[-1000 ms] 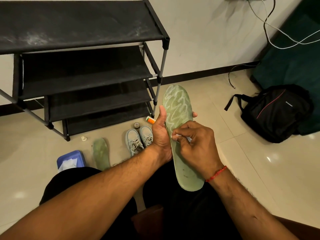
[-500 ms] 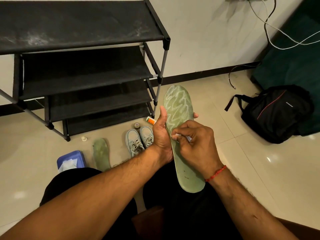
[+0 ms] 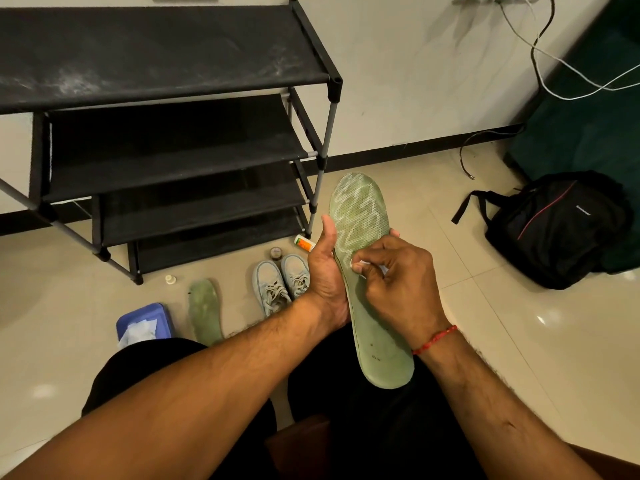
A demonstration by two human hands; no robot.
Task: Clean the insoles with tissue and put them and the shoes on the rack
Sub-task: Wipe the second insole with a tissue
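Note:
My left hand [image 3: 325, 271] grips a green insole [image 3: 363, 216] by its left edge and holds it up over my lap, toe end away from me. My right hand [image 3: 398, 289] pinches a small wad of white tissue [image 3: 360, 265] and presses it onto the middle of that insole. A second green insole [image 3: 205, 311] lies on the floor to the left. A pair of light blue shoes [image 3: 282, 287] stands on the floor between that insole and my left hand. The black rack [image 3: 166, 147] with several bare shelves stands at the back left.
A blue tissue box [image 3: 145, 322] sits on the floor by my left knee. A small tube [image 3: 304, 243], a round tin [image 3: 276, 253] and a small white cap [image 3: 170, 279] lie near the rack's feet. A black backpack [image 3: 557, 226] and loose cables [image 3: 554, 64] are at the right.
My right hand with the tissue has shifted slightly up the insole. The insole and my left hand have barely moved.

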